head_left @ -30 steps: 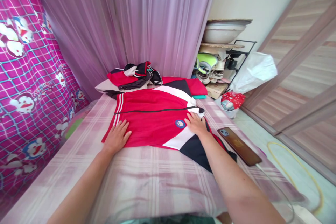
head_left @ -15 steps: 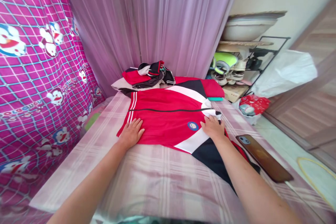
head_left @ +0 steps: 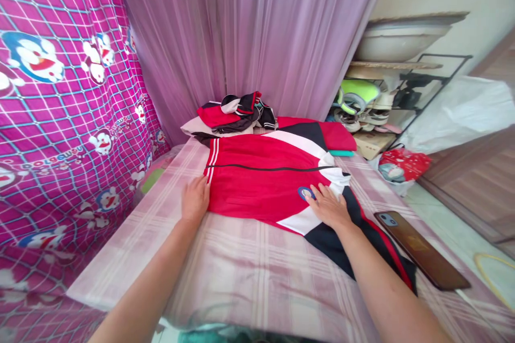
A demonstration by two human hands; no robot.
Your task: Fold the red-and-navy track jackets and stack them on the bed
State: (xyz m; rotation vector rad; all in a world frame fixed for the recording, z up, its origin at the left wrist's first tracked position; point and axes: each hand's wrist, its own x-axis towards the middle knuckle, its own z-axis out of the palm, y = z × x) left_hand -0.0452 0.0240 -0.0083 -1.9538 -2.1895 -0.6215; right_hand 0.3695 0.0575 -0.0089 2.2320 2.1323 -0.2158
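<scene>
A red zip jacket (head_left: 249, 187) with white and black panels lies front up on a plaid cloth, its collar toward the right. Over the striped hem at its near left corner rests my left hand (head_left: 195, 201), fingers stretched out and partly blurred. My right hand (head_left: 330, 206) lies flat on the white chest panel, fingers spread, beside the round blue badge (head_left: 306, 193). The black sleeve (head_left: 330, 246) with a red stripe runs out toward me, partly under my right forearm.
Behind the jacket are a heap of clothes (head_left: 237, 112) and a folded red garment (head_left: 340, 136). A phone (head_left: 422, 251) with a cable lies near the right edge of the plaid-covered surface (head_left: 229, 273). A shoe rack (head_left: 434, 86) and bags stand at right; purple curtains (head_left: 257, 27) hang behind.
My left hand has shifted left to the jacket's hem edge. My right hand has slid a little down from the collar onto the chest panel. The view has turned slightly left.
</scene>
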